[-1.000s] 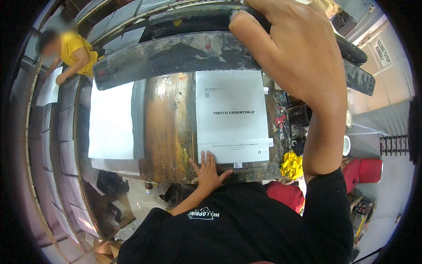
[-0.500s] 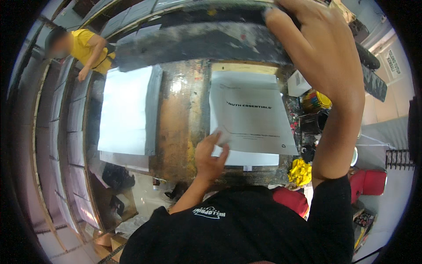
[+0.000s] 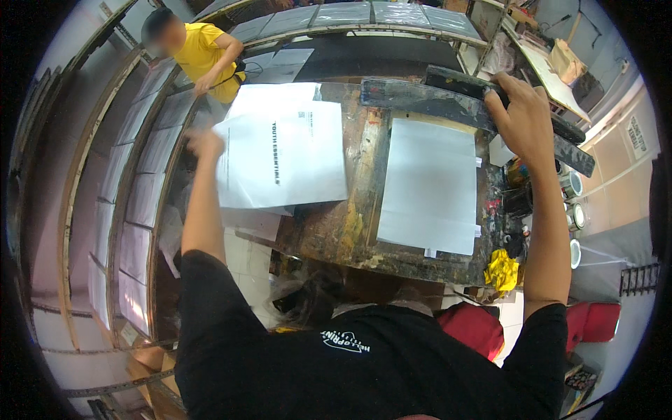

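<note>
My left hand [image 3: 206, 144] is at the left edge of a white sheet with dark print [image 3: 283, 154], its fingers smeared by motion. The sheet lies askew over a stack of white paper [image 3: 276, 92] on the left of the table; whether my fingers still grip it cannot be told. At the right, my right hand [image 3: 519, 112] is closed round a long dark, paint-stained frame [image 3: 427, 98], thumb on its near side. This frame is raised over the far end of a plain white sheet [image 3: 430, 185], which lies on the table with small pale tabs at its edges.
The worn table [image 3: 325, 231] is stained with paint. A crumpled yellow cloth [image 3: 502, 271] is at its right edge, near several cans [image 3: 574, 217]. Racks of sheets [image 3: 143, 196] stand at left. A person in a yellow shirt [image 3: 199, 52] stands at the far left.
The printed sheet has gone from the right side to the left stack, turned about a quarter. My left hand moved left with it. My right hand and the frame sit lower in view.
</note>
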A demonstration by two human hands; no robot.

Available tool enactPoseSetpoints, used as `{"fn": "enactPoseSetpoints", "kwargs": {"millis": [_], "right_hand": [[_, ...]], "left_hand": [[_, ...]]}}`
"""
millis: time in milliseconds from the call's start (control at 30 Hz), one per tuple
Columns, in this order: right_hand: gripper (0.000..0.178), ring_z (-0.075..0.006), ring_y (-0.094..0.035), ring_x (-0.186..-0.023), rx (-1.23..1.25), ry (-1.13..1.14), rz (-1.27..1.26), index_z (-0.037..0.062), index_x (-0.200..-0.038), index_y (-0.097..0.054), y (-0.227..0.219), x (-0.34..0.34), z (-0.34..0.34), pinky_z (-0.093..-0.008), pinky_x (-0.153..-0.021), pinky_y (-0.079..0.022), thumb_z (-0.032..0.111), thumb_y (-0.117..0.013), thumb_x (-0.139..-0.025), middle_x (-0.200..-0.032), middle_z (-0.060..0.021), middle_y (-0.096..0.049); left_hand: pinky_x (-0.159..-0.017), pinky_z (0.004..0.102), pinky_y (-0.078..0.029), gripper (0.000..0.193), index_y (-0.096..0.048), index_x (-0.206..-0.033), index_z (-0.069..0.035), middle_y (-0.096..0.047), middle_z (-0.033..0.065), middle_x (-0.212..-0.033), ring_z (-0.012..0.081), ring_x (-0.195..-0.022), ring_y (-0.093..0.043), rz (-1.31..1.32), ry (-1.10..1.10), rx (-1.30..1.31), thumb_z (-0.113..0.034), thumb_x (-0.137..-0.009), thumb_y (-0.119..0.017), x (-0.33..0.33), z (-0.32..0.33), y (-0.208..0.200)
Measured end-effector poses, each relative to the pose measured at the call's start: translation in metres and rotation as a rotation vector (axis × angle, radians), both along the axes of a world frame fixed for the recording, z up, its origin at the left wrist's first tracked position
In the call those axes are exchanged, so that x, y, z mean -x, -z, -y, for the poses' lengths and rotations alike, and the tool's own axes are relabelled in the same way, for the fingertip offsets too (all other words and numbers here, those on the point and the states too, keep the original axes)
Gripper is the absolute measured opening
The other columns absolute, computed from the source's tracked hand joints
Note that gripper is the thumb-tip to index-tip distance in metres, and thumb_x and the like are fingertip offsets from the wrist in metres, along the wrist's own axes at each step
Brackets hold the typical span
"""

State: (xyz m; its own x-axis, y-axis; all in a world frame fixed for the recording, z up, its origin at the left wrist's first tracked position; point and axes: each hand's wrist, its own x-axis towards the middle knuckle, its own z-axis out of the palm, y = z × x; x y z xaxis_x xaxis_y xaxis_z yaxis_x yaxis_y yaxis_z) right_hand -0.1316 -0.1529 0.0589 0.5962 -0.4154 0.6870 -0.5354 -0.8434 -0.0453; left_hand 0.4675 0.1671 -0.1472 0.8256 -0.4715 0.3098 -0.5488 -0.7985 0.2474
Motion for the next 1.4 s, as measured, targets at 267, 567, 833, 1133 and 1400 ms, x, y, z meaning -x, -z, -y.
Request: {"fn": "enactPoseSetpoints", "kwargs": {"millis": [267,567,833,1133,1400], "right_hand": [[0.05,-0.0355,-0.06,-0.1,-0.276,-0.017,-0.479,0.0063,-0.125,-0.062,0.11,0.048,-0.077,-0.0505,-0.089,-0.043,0.043,-0.066,-0.09,-0.105,-0.0179,-0.065],[0.044,-0.0306,-0.061,-0.1,-0.607,-0.124,-0.465,0.0114,-0.117,-0.066,0.353,0.105,-0.149,-0.0435,-0.083,-0.051,0.039,-0.076,-0.084,-0.103,-0.0092,-0.064],[0.059,-0.0315,-0.06,-0.1,-0.403,-0.129,-0.36,0.0075,-0.123,-0.063,0.381,0.013,0.009,-0.044,-0.082,-0.051,0.026,-0.085,-0.071,-0.106,-0.0105,-0.062],[0.045,-0.0342,-0.069,-0.094,-0.486,-0.218,-0.534,0.0124,-0.106,-0.066,0.356,-0.129,0.27,-0.049,-0.074,-0.056,0.055,-0.059,-0.095,-0.095,-0.0129,-0.071],[0.038,-0.0339,-0.067,-0.094,-0.299,-0.137,-0.346,0.014,-0.105,-0.063,0.373,-0.103,0.208,-0.0481,-0.069,-0.057,0.05,-0.065,-0.093,-0.099,-0.0106,-0.068]], "left_hand": [[-0.124,0.0539,-0.027,0.117,-0.004,-0.156,0.012,-0.025,0.0373,-0.157,0.0458,-0.149,-0.029,-1.959,0.516,1.242,-0.081,-0.092,-0.038,0.476,0.027,-0.035],[-0.12,0.0507,-0.031,0.139,-0.001,-0.158,0.008,-0.021,0.0362,-0.159,0.046,-0.148,-0.029,-2.191,-0.158,0.756,-0.1,-0.075,-0.028,0.484,0.012,0.166],[-0.117,0.0586,-0.03,0.145,0.022,-0.158,-0.002,0.006,0.0369,-0.164,0.054,-0.151,-0.013,-2.019,-0.407,0.653,-0.105,-0.068,-0.028,0.492,0.012,0.193],[-0.114,0.0638,-0.029,0.133,0.009,-0.161,-0.004,-0.013,0.0286,-0.164,0.0467,-0.148,-0.024,-1.805,-0.65,0.745,-0.1,-0.077,-0.029,0.51,0.023,0.146],[-0.096,0.0524,-0.049,0.123,0.004,-0.161,-0.001,-0.048,0.025,-0.144,0.0384,-0.12,-0.058,-1.717,-0.489,0.814,-0.093,-0.085,-0.028,0.512,0.015,0.136]]}}
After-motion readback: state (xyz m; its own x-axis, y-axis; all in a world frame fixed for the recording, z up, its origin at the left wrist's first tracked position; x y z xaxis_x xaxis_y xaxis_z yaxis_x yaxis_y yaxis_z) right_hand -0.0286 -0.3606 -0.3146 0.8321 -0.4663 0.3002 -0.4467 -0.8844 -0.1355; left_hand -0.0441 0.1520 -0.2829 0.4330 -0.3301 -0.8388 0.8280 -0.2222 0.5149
